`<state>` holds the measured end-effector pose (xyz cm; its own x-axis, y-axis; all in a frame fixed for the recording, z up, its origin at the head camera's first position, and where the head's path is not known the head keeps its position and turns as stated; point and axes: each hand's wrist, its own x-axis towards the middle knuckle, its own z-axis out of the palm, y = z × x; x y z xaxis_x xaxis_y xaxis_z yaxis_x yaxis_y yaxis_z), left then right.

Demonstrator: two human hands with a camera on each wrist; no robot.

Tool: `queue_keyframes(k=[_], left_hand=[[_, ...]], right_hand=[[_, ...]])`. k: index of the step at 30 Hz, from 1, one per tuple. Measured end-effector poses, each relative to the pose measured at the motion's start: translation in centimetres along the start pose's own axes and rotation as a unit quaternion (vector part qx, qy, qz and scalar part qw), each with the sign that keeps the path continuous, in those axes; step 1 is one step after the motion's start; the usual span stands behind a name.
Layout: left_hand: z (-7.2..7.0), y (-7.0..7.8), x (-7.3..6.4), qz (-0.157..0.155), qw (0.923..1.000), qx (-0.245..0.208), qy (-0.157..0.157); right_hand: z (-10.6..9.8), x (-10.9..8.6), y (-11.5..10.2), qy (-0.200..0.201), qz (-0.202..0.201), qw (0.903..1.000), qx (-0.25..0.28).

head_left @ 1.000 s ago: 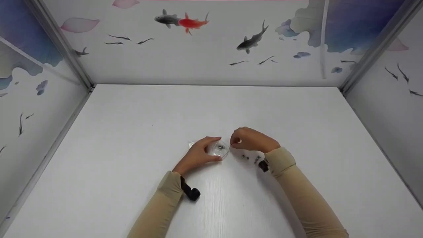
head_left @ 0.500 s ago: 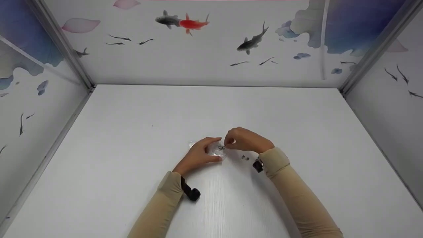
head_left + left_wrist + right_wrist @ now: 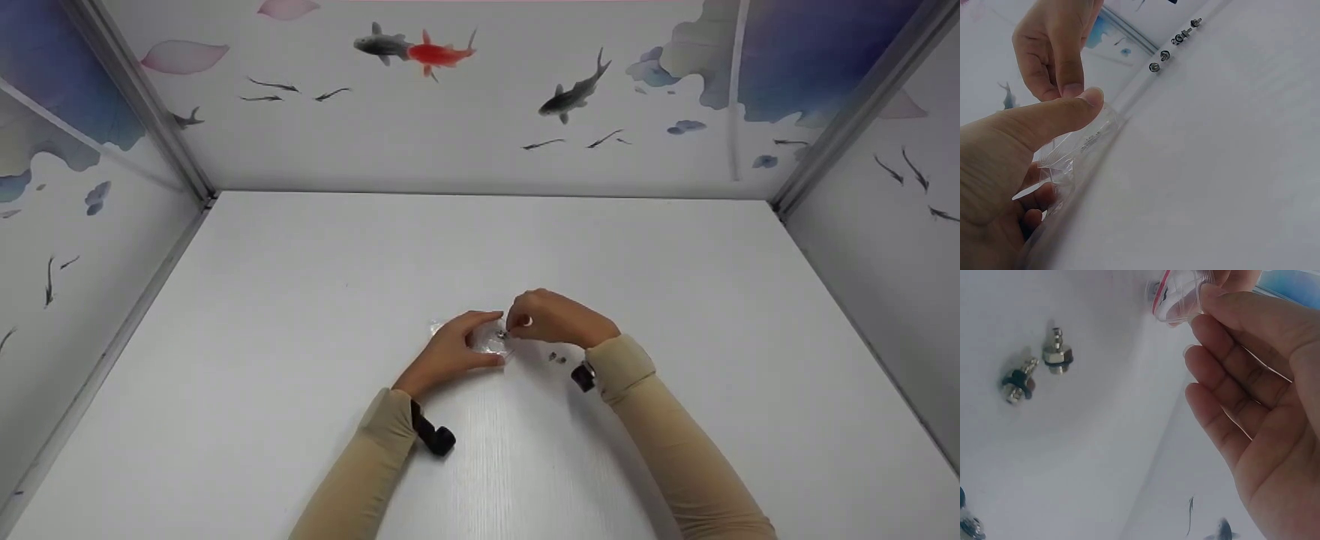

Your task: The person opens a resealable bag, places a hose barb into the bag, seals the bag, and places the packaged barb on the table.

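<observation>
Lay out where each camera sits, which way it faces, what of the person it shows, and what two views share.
Head: worn on the head, facing forward and down over the table; the left hand, right hand and both sleeves show.
Left wrist: on that wrist, facing the clear bag; left hand near, right hand beyond.
Right wrist: on that wrist, facing the clear bag and table; mostly the right hand shows.
Shared: both wrist views show the clear bag and loose metal fittings.

This looks like a work booth: a white table (image 3: 262, 300) walled on three sides by panels (image 3: 450, 142) printed with fish (image 3: 571, 97) and petals (image 3: 185, 57), with metal posts (image 3: 144, 105) at the corners.
</observation>
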<state>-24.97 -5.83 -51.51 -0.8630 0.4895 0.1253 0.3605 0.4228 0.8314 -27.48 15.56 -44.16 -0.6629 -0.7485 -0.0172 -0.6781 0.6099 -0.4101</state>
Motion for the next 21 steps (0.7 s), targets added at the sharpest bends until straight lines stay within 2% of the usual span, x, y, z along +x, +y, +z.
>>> queue_keyframes(k=[13,21], left_hand=[[0.1,0.0,0.0,-0.005,1.0,-0.003,-0.004],[0.0,0.0,-0.1,-0.009,1.0,0.003,-0.002]], right_hand=[[-0.3,-0.5,0.0,-0.006,0.003,1.0,-0.002],[-0.6,-1.2,0.4,-0.024,0.029,0.9993,0.006]])
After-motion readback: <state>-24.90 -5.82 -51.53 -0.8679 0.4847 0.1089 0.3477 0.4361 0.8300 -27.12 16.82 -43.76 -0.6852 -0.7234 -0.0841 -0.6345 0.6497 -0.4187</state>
